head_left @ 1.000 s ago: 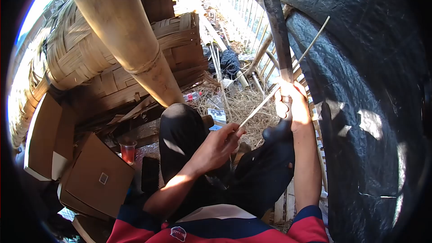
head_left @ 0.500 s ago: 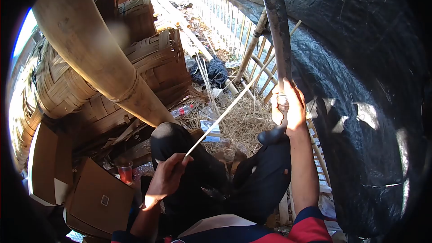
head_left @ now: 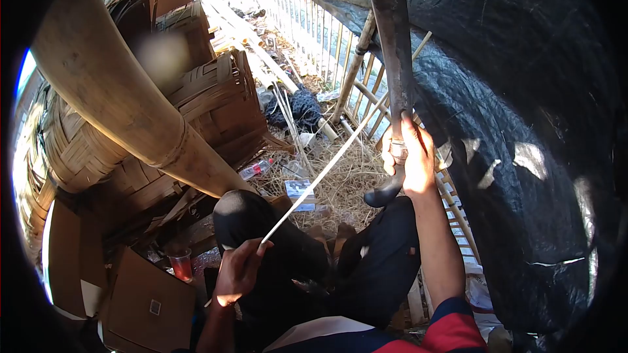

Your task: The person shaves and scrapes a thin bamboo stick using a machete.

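Looks like the lining-up part of trimming or shaving a bamboo strip (head_left: 316,183), at a guess anyway. From here, would call for a firm left pinch, a shallow blade angle and staying well clear of the legs. Starting close in: pinching the near end in the left grip (head_left: 239,271), clamped between thumb and fingers, just short of the left knee (head_left: 237,212). Leaves nearly the whole length sticking out past that grip, slanting up and off to the right over the straw (head_left: 345,186). Next out: wrapped tight around the handle of a machete (head_left: 394,33) with the right grip (head_left: 413,157), with the blade up and the curved butt down beside the right knee (head_left: 398,223). Further along: crossing behind the blade a bit above the right grip, then poking out toward the black tarp (head_left: 523,104). Can't tell about actual contact between strip and steel. Way back: just a bamboo railing (head_left: 355,68).
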Action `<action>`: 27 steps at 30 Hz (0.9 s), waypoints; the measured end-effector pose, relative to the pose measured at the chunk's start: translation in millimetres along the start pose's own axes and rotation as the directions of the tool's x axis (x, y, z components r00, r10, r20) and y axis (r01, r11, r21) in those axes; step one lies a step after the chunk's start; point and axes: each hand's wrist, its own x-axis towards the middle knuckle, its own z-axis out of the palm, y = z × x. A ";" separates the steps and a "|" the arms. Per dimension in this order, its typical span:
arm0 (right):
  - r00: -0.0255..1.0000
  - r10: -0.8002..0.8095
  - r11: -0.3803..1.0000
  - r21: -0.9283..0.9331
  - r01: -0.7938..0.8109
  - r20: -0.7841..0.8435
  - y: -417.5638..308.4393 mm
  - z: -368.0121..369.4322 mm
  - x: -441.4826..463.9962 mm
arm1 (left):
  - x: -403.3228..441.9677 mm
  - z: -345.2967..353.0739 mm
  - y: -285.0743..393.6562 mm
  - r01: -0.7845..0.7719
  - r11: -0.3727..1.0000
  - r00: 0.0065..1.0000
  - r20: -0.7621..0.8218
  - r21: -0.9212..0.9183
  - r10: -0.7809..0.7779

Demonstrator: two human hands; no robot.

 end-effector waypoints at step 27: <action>0.969 0.171 0.970 -0.205 -0.134 0.177 15.9 26.7 -1.6 | 10.4 -0.9 -0.5 0.138 0.947 0.989 0.089 -0.291 -0.117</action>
